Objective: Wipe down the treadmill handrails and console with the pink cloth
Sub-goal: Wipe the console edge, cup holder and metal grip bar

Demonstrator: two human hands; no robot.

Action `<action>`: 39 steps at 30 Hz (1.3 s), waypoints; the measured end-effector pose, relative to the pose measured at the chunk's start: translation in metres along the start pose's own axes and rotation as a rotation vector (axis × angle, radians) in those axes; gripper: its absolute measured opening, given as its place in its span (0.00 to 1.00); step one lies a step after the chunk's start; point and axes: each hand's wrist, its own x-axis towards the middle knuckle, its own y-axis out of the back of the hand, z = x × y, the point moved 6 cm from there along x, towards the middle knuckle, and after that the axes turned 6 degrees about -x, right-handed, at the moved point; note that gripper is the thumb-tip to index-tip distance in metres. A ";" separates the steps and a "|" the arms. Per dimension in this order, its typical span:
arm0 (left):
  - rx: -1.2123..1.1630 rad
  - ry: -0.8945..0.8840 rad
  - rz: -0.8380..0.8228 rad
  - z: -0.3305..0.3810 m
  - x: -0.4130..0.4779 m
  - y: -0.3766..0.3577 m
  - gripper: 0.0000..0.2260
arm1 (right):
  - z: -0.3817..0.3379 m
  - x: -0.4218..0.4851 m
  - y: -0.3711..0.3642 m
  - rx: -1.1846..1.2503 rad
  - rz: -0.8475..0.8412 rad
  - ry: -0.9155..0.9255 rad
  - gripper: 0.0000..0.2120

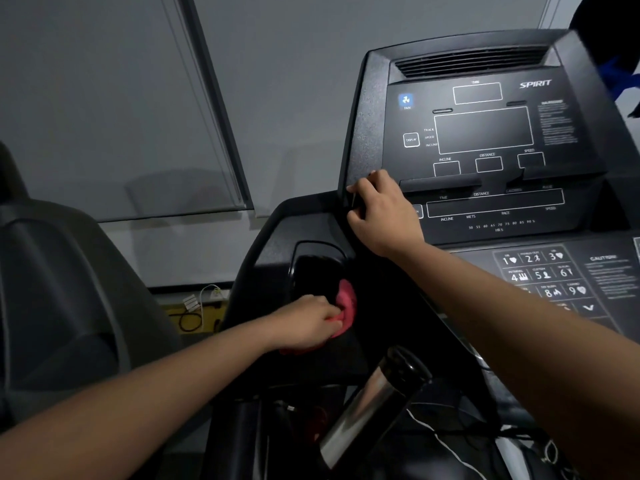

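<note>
The black treadmill console (485, 133) fills the right half of the view, its display panels dark. My left hand (308, 323) grips the pink cloth (346, 301) at the rim of the recessed cup holder (311, 268) on the console's left side. My right hand (382, 211) grips the left edge of the console where the upper panel meets the lower one, fingers curled round that edge. A chrome-and-black handrail grip (374, 400) sticks up below the cloth, between my two forearms.
A keypad with numbered buttons (540, 275) lies at the right under my right forearm. Another grey machine (52, 289) stands at the left. Cables and a wall socket (204, 303) sit by the floor behind. Window blinds (121, 98) cover the wall.
</note>
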 end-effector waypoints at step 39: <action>0.065 0.522 -0.678 -0.009 0.032 -0.014 0.21 | 0.001 -0.002 0.001 0.045 -0.046 -0.015 0.16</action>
